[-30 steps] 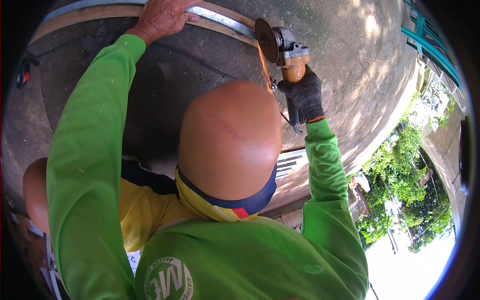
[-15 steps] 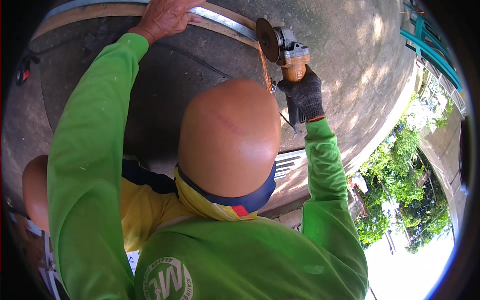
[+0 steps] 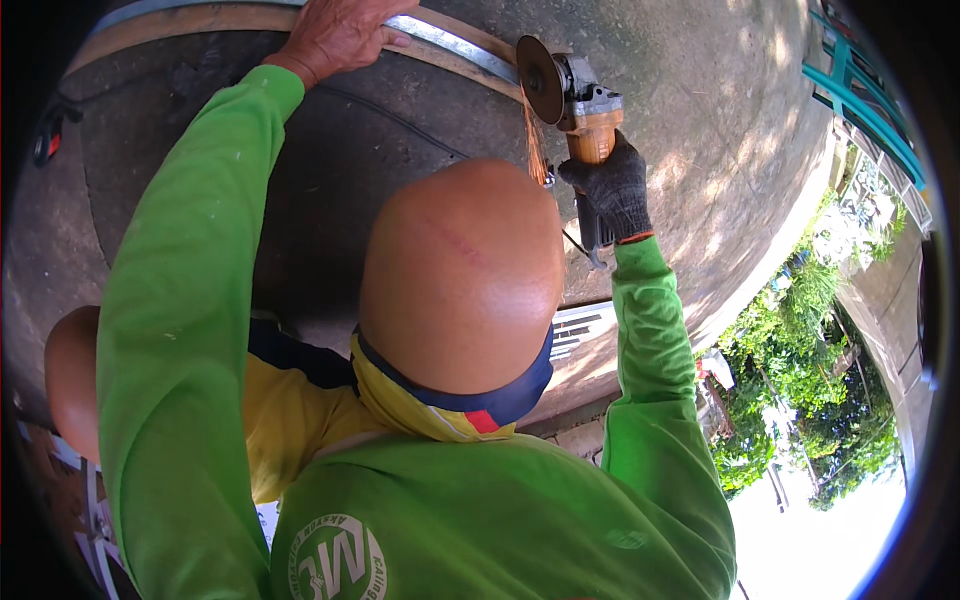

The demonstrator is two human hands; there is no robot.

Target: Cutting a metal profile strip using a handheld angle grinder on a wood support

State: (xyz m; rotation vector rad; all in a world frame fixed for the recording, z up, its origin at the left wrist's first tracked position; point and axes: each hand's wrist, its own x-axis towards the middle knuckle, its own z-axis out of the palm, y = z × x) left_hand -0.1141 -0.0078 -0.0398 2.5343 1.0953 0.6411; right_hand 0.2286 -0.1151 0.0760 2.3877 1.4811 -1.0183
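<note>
My bare left hand (image 3: 345,38) is closed over a shiny metal bar (image 3: 455,43) and presses it down along wooden strips (image 3: 180,22) on the ground. In a dark knit glove, my right hand (image 3: 612,190) wraps round the orange-brown body of an angle grinder (image 3: 592,140). Its thin cutting disc (image 3: 540,80) stands upright at the right end of the bar, and orange sparks (image 3: 535,145) stream from there toward me. Whether the disc is in the metal or just touching its end, I cannot tell.
A black cable (image 3: 390,122) runs across the concrete floor (image 3: 690,90) between my arms. A red and black object (image 3: 48,140) lies at far left. Teal metal frames (image 3: 865,100) stand at the right, with a white slatted piece (image 3: 582,330) near my right forearm.
The grinder and my right hand have shifted very slightly to the right. My left hand has also moved a touch right; sparks still fly.
</note>
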